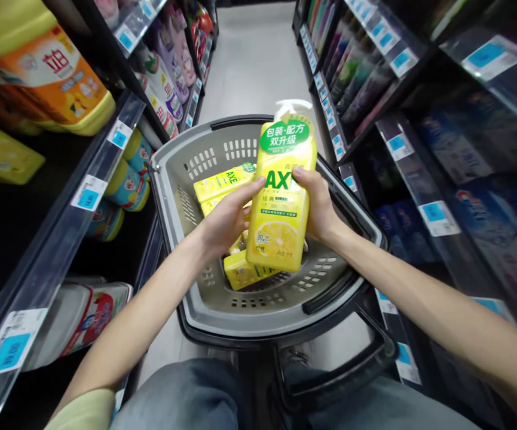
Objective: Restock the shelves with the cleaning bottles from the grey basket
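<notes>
Both of my hands grip a yellow dish soap bottle [283, 230] with a white pump top and a green label, tilted above a grey shopping basket [240, 322]. My left hand [226, 221] is closed on its left side, thumb on the front. On the opposite side, my right hand [318, 200] holds it near the letters "AX", thumb also in front. Down in the basket lie more yellow bottles, one marked AXE [222, 183] at the back and another yellow bottle [242, 272] toward the front, partly hidden behind the held one.
Shelves with price tags line both sides of the aisle. Large orange-labelled yellow jugs [67, 83] stand at upper left, small tubs [128, 185] below them. Blue packages [455, 146] fill the right shelf. The basket's black handle [343, 370] hangs toward my knees.
</notes>
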`<control>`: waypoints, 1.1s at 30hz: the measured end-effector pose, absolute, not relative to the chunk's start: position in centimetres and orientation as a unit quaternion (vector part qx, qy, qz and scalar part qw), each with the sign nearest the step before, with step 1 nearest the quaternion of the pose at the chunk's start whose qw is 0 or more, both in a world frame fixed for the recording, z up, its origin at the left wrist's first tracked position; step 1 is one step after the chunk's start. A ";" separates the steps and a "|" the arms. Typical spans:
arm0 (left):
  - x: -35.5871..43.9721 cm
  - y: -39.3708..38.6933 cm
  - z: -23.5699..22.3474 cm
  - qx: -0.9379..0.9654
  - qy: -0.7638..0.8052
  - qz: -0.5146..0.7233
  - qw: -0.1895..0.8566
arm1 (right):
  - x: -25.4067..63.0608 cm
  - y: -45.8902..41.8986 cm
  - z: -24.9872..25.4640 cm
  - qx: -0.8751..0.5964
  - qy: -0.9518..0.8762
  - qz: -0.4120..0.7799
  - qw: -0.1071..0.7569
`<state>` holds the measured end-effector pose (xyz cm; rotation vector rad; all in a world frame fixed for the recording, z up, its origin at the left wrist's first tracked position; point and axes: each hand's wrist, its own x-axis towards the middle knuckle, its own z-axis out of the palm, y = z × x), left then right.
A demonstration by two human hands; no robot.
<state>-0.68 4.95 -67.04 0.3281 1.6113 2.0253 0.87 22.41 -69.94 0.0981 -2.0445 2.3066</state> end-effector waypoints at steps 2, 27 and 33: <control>-0.5 4.2 -66.9 0.113 0.594 0.760 0.239 | 1.2 22.0 -69.8 0.032 -0.650 0.759 0.018; 0.0 4.3 -65.8 0.046 0.501 0.798 0.331 | 1.9 21.6 -69.5 0.001 -0.670 0.742 -0.024; 0.2 4.5 -65.5 0.024 0.458 0.811 0.364 | 2.0 21.7 -69.5 0.024 -0.700 0.714 -0.022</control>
